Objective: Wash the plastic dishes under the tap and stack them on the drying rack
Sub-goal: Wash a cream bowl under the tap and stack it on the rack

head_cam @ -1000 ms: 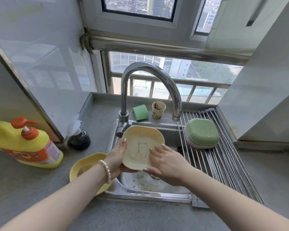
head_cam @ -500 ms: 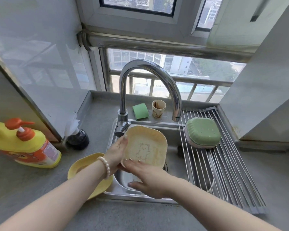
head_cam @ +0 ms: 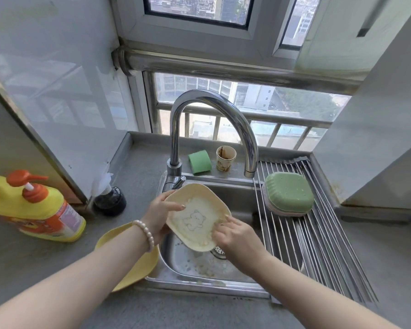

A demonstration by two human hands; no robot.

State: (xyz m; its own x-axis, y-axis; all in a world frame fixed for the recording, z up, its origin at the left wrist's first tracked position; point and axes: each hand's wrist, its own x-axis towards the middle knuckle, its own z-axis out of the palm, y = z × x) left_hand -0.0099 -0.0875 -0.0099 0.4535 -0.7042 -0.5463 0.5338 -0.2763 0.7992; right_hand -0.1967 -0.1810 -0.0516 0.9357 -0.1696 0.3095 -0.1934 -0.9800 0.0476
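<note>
Left hand [head_cam: 160, 213] grips the cream bear dish [head_cam: 196, 220], tilted over the sink [head_cam: 199, 276]. Right hand [head_cam: 235, 236] rests loosely curled fingers inside the dish's right rim.

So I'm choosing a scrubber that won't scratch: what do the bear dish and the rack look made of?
The bear dish looks like matte cream plastic: opaque, soft rounded rim, printed bear outline. The rack looks like bare metal, probably stainless steel: thin parallel rods with a bright grey sheen. Neither can be confirmed by sight.

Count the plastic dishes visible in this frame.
3: a cream bear dish held over the sink, a yellow dish on the counter's left, a green dish upturned on the rack. A pink rim beneath hints another.
</note>
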